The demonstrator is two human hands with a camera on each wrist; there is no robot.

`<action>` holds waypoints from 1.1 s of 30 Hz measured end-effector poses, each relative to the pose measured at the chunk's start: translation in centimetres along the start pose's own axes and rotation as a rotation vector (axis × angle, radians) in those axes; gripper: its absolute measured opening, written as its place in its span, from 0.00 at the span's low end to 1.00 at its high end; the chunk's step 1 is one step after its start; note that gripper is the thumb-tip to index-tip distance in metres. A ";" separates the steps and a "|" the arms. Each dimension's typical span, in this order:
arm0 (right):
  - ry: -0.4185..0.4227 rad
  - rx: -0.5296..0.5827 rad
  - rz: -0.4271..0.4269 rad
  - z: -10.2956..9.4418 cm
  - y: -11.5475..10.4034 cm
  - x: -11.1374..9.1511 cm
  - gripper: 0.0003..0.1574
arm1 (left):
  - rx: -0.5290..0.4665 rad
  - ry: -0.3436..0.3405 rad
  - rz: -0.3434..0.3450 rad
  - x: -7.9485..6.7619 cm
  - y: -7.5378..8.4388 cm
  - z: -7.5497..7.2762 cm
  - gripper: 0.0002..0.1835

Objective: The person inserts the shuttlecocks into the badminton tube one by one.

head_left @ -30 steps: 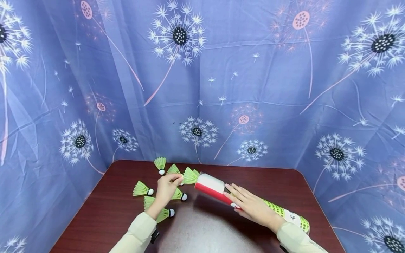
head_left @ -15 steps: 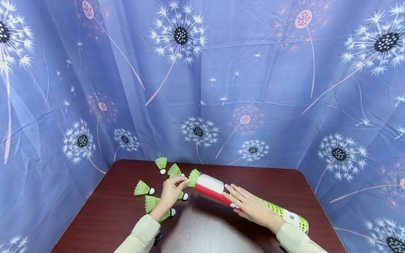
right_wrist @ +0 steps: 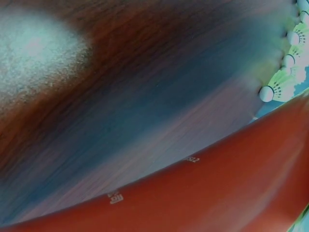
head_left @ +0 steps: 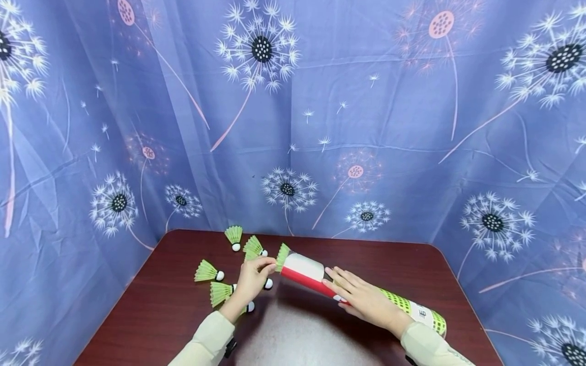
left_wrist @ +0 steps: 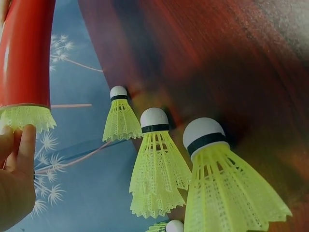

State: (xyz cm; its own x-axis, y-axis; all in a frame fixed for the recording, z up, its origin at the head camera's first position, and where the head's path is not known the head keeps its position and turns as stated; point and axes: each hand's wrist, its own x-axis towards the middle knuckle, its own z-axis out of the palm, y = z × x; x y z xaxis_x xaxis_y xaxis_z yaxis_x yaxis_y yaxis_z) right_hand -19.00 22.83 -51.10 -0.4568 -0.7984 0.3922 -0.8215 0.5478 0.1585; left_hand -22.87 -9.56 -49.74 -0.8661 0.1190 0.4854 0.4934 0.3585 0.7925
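Note:
A red and white shuttlecock tube (head_left: pixel 304 267), patterned yellow-green toward its right end, lies slantwise on the table. From its left mouth sticks the yellow-green skirt of a shuttlecock (head_left: pixel 282 257); the rest of it is hidden inside. My left hand (head_left: pixel 253 278) pinches the skirt's rim between thumb and fingertips, and the left wrist view shows the same skirt (left_wrist: pixel 29 117) just below the red tube edge. Across the tube's middle rests my right hand (head_left: pixel 366 300), its fingers laid out fairly straight. The right wrist view shows mostly the red tube wall (right_wrist: pixel 207 193).
Several loose shuttlecocks lie left of the tube, among them one at the back (head_left: pixel 234 238) and one at the far left (head_left: pixel 208 272). Some sit partly behind my left hand and forearm. A dandelion-print curtain (head_left: pixel 293 127) stands right behind the dark red table (head_left: pixel 151 305).
My left hand has moved right, and the shuttlecock has gone deeper into the tube, with less of its skirt showing. The right hand and tube have stayed nearly still.

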 end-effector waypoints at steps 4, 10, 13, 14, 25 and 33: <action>-0.003 -0.009 -0.008 -0.1 -0.2 0.1 0.51 | 0.029 -0.017 -0.010 -0.1 0.2 0.1 0.02; 0.006 -0.008 -0.017 -0.1 -0.2 0.0 0.53 | 0.048 -0.048 -0.005 -0.1 0.3 0.2 0.04; 0.013 -0.005 -0.023 -0.1 -0.2 0.0 0.52 | 0.054 -0.059 0.024 -0.1 0.2 0.3 0.05; 0.015 -0.005 -0.025 -0.1 -0.2 0.0 0.52 | 0.055 -0.065 0.034 -0.2 0.2 0.3 0.05; 0.069 0.011 -0.049 0.0 0.1 0.0 0.48 | 0.020 -0.125 0.024 0.0 0.1 -0.1 0.05; 0.079 0.024 -0.049 -0.2 -0.2 -0.2 0.42 | 0.005 -0.135 0.054 -0.3 -0.1 0.1 0.06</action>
State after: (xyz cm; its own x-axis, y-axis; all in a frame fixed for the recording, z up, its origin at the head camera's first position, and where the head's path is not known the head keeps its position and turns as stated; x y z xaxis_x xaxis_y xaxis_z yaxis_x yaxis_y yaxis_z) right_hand -18.72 22.94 -51.07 -0.3881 -0.8015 0.4549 -0.8506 0.5015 0.1579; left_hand -22.70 -9.56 -49.99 -0.8414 0.2619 0.4727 0.5394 0.3533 0.7644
